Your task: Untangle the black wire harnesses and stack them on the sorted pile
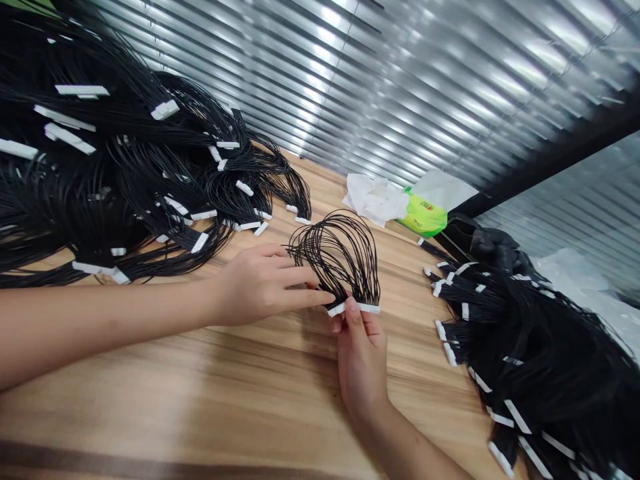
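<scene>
A bundle of thin black wires (350, 250) loops up from a white connector strip (369, 308) near the middle of the view. My right hand (363, 353) pinches that strip from below, with the thumb on its front face. From the left, my left hand (270, 283) reaches over the table; its index finger is stretched out and touches the wires just above the strip's left end. The other fingers of my left hand are loosely spread beside the wire loops, and nothing is gripped between them.
A large heap of black wires with white connectors (125, 167) fills the left back. Another heap (540, 347) lies on the right. White tissue (375, 198) and a green packet (425, 213) lie at the back of the wooden table (225, 400), before a corrugated metal surface (350, 80).
</scene>
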The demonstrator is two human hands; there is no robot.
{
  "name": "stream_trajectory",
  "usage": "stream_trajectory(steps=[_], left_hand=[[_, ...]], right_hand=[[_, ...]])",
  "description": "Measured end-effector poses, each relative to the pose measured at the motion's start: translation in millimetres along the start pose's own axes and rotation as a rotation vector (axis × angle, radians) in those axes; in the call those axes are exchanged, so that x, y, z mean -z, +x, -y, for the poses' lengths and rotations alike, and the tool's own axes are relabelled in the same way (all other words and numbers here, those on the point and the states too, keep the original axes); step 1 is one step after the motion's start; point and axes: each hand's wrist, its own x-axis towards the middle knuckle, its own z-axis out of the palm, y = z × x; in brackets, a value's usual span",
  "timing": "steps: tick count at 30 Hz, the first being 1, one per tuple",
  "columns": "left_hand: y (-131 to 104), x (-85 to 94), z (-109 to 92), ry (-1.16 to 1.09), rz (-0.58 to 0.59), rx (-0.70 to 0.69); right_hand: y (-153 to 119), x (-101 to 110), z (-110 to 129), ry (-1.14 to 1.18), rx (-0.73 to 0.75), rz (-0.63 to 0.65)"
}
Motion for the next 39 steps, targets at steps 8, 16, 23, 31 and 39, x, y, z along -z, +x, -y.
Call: stream_trajectory(steps=[8,16,23,31,39], left_hand=[[0.0,0.5,-2.4,-0.024,0.036,0.027],[7.0,3.4,-10.6,-0.115,0.144,0.179],[4.8,4.7,-9.6,-0.082,0.099,0.130],[11.5,1.3,-17.7,-0.081,0.294,0.175],[16.4,15.1,-19.6,-0.087,0.062,-0.076]], right_hand=[[0.1,2.1,-1.8,-0.065,0.013,0.016],[-2.0,3.2,-4.0,-0.166,0.016,0.050],[-0.8,5.4,-5.9,-0.185,0.027,0.062],[-2.5,5.8,-4.9,-0.268,0.056,0.071],[-0.8,2.5,0.4,-0.130,-0.017,0.018]])
